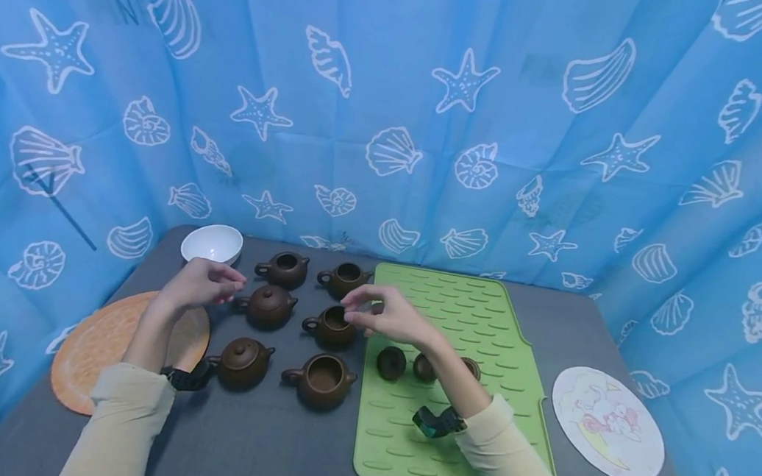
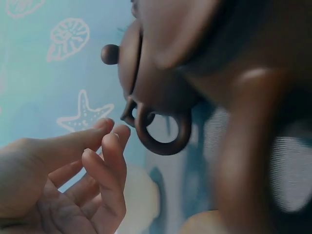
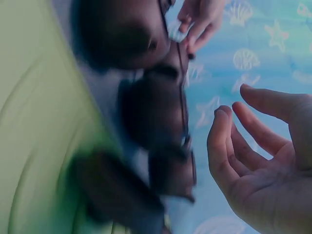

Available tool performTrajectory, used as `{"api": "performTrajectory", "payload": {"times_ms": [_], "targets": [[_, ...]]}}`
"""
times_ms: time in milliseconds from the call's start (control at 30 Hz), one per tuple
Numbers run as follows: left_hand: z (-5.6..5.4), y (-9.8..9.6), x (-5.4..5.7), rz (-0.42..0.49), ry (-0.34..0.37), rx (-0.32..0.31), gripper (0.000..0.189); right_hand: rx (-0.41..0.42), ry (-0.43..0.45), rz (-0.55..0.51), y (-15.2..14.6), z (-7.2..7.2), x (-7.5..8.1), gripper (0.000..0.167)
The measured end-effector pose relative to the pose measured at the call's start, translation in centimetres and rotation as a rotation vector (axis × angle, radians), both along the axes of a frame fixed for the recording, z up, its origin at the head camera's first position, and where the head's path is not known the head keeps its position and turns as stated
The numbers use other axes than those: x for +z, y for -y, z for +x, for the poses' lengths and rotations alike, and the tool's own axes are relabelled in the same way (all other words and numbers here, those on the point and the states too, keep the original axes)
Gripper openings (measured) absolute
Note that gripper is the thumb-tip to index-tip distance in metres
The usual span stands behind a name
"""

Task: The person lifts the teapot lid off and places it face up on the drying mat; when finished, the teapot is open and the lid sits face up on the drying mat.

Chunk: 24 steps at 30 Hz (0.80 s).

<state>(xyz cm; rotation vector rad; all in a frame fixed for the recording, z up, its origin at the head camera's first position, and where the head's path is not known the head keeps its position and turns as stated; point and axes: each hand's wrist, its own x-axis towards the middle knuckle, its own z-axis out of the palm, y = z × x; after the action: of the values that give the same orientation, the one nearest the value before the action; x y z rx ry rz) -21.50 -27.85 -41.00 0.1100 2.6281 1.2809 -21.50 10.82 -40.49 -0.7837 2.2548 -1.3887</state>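
Observation:
My left hand [image 1: 208, 285] hovers beside the handle of a lidded brown teapot [image 1: 268, 307], fingers loosely bent and holding nothing. In the left wrist view a round-knobbed lidded teapot [image 2: 161, 87] hangs past its fingertips, apart from them. Over the mat's left edge, my right hand [image 1: 389, 314] is raised by a lidless teapot [image 1: 333, 328], thumb and fingers apart with nothing between them. Nearer the front stand another lidded teapot [image 1: 242, 363] and a lidless one [image 1: 322, 383]. Two more lidless teapots, one at back left [image 1: 286, 270] and one beside it [image 1: 345, 278], complete the group.
A green ridged mat [image 1: 401, 424] bears dark brown lids [image 1: 391, 362], partly hidden by my right forearm. A white bowl [image 1: 212, 243] stands at back left. An orange-brown round mat [image 1: 81, 350] lies left, a white patterned round mat [image 1: 607, 423] right. Behind hangs a blue curtain [image 1: 415, 122].

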Motion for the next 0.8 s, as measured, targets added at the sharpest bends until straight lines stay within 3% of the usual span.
{"api": "performTrajectory", "payload": {"times_ms": [200, 400, 600, 800], "targets": [[1.1, 0.2, -1.1, -0.001, 0.024, 0.044, 0.033, 0.057, 0.032, -0.053, 4.3, -0.1, 0.4, 0.026], [2.0, 0.1, -1.5, 0.016, 0.05, 0.096, 0.032, 0.027, 0.126, -0.088, 9.0, -1.2, 0.2, 0.029], [1.9, 0.1, -2.3, 0.01, 0.078, 0.136, 0.033, -0.02, 0.166, -0.101, 12.4, -2.2, -0.4, 0.03], [1.7, 0.2, -3.0, 0.031, 0.077, 0.151, 0.035, -0.072, 0.168, -0.048, 14.2, -2.7, -1.3, 0.029]]}}
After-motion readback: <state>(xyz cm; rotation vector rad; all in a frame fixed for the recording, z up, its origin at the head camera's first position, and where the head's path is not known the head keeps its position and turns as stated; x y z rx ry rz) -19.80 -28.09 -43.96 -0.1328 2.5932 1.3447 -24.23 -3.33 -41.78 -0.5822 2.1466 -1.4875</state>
